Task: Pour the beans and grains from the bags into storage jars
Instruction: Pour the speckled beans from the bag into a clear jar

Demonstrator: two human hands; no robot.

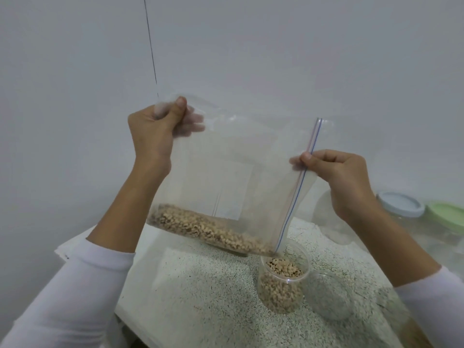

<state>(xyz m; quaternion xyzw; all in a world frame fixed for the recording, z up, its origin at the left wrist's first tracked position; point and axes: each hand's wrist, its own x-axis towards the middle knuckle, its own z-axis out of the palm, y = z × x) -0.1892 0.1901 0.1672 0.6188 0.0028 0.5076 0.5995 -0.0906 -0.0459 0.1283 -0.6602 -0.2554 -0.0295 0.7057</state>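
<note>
A clear zip bag (233,156) hangs tilted above the table, with pale beans (213,229) lying along its low edge. My left hand (155,129) grips the bag's upper left corner. My right hand (339,177) pinches the zip edge, marked by a red and blue line, on the right. The bag's lowest corner sits over the mouth of a clear jar (283,285), which stands on the table and is partly filled with the same beans.
A speckled white table (213,305) stands against a plain wall. A second clear jar (329,297) stands right of the filled one. At the far right stand jars with a pale blue lid (399,204) and a green lid (447,212).
</note>
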